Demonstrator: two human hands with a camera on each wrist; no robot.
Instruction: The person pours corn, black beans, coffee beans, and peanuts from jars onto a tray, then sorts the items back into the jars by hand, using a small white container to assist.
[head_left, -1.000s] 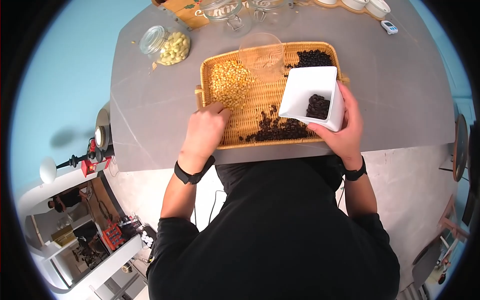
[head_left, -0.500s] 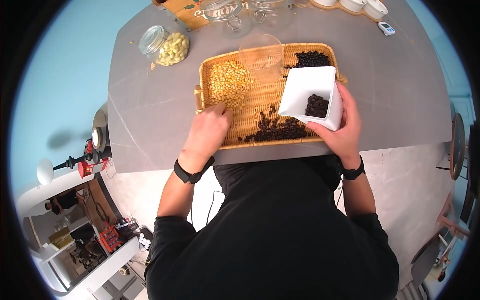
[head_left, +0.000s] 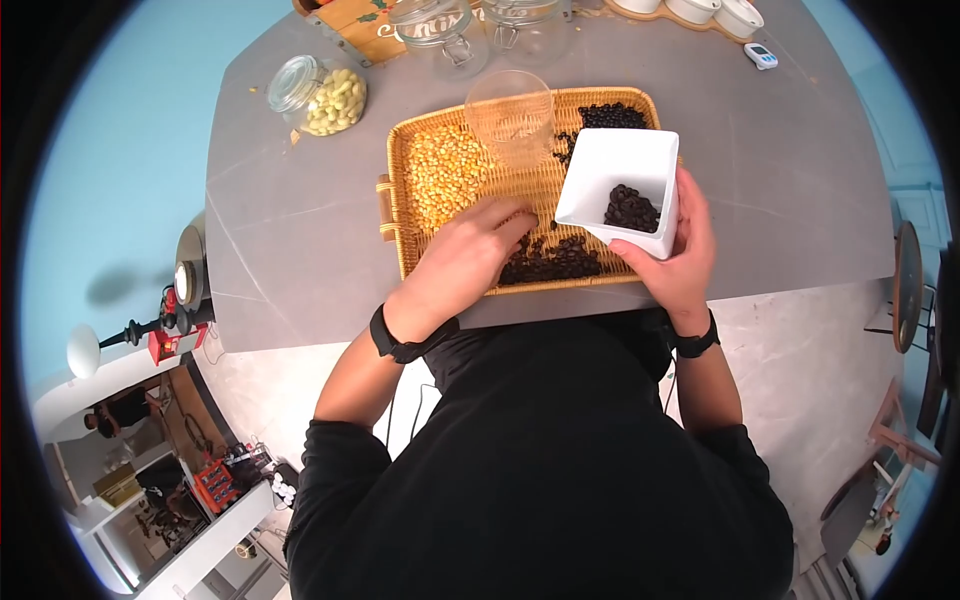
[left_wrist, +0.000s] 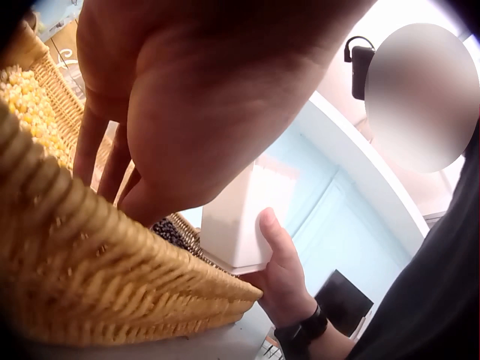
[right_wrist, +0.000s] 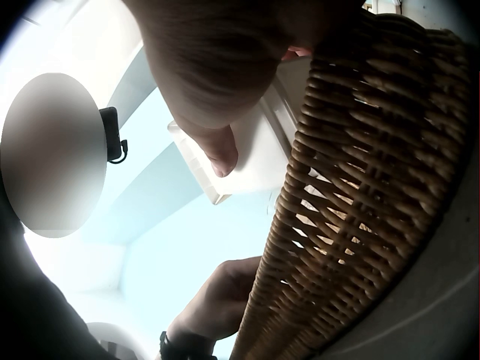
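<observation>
In the head view my right hand (head_left: 688, 255) grips a white square cup (head_left: 615, 160), thumb on the near side, fingers round the right. The cup tilts toward me and holds dark coffee beans (head_left: 632, 208). Over the wicker tray (head_left: 520, 185), my left hand (head_left: 465, 255) reaches down with loosely bent fingers, near the front pile of coffee beans (head_left: 555, 262). The tray's rim hides its fingertips in the left wrist view, where fingers (left_wrist: 90, 146) point downward, apart. Yellow corn kernels (head_left: 440, 170) lie at the tray's left, black beans (head_left: 612, 117) at the back right.
A clear plastic cup (head_left: 510, 110) stands at the tray's back. Behind it are glass clip-top jars (head_left: 440, 45) and a wooden crate (head_left: 365, 30). A jar of pale beans (head_left: 335, 100) stands back left; a small white timer (head_left: 761, 55) lies back right.
My left hand has moved right, from beside the corn toward the coffee bean pile, and its fingers have loosened. The right hand still holds the white cup. The head view has shifted slightly.
</observation>
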